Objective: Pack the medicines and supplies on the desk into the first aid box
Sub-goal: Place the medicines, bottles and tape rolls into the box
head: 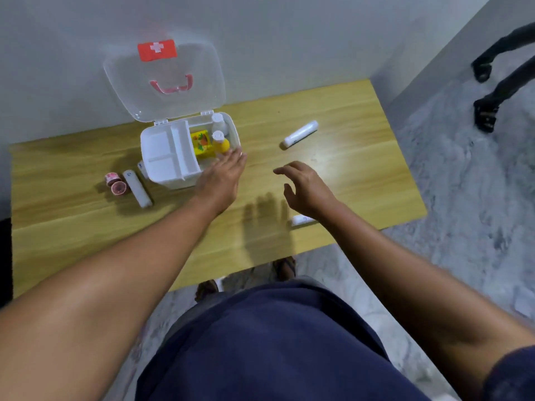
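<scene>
Box (pixel 185 157) sits open on the desk (pixel 333 175), lid (pixel 165 79) tipped back toward the wall. Its white tray (pixel 169 153) is empty and sits over the left part of the box.

Packed, in the open right part: yellow carton (pixel 201 142), yellow bottle (pixel 221 141) with white cap, and a white bottle (pixel 217 120) behind it.

Still on the desk:
- white tube (pixel 300 133), right of the box, well apart from it
- second white tube (pixel 137 189), just left of the box
- two small pink jars (pixel 115 183), beside that tube
- a small white item (pixel 301 219) under the right wrist, mostly hidden; kind cannot be told

Left hand (pixel 224 173): flat, fingers together and extended, tips at the box's right rim near the yellow bottle; holds nothing. Whether it touches the rim cannot be told.

Right hand (pixel 304 185): above the desk, fingers apart and loosely curled, empty.

Judgement: task under half done, three items in and at least four out. The tube at right looks nearest to the free right hand. Lid is not yet closed.
</scene>
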